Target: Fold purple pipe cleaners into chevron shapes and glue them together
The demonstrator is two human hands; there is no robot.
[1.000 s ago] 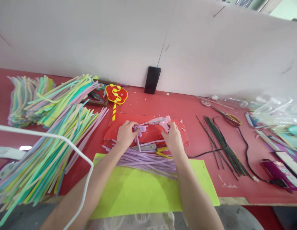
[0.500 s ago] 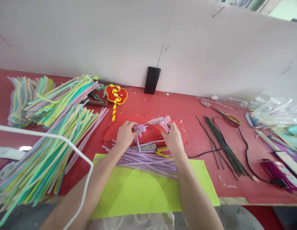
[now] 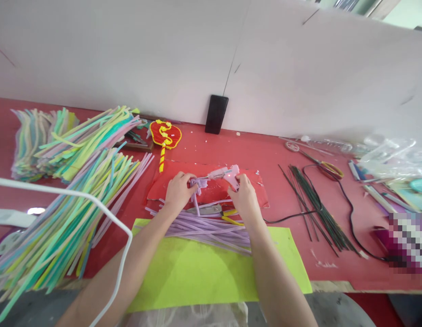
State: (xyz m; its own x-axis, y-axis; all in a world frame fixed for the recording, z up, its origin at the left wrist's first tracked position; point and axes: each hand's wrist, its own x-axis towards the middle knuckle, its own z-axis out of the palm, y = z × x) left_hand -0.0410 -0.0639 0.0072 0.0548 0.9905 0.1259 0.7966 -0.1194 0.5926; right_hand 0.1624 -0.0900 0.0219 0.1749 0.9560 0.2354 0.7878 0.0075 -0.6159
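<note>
My left hand (image 3: 179, 190) is closed on a small bundle of bent purple pipe cleaners (image 3: 199, 183), with one stem hanging down. My right hand (image 3: 243, 193) grips the handle of a pink glue gun (image 3: 228, 174), its nozzle pointing left at the bundle. Whether the nozzle touches the bundle I cannot tell. Both hands are over a red board (image 3: 214, 195). Loose purple pipe cleaners (image 3: 207, 232) lie below them on a yellow-green sheet (image 3: 197, 272). Yellow-handled pliers (image 3: 211, 209) rest between the board and these stems, partly hidden.
Pastel pipe cleaners (image 3: 81, 204) are heaped at left, behind a white cable (image 3: 129, 236). A red and yellow pipe-cleaner fan (image 3: 165, 134) and a black phone (image 3: 216, 114) are at the back. Dark green wires (image 3: 309, 206), scissors (image 3: 328, 169) and a black cord (image 3: 349, 218) lie at right.
My right hand and the glue gun have shifted slightly left, towards the purple bundle. My left hand has stayed in place.
</note>
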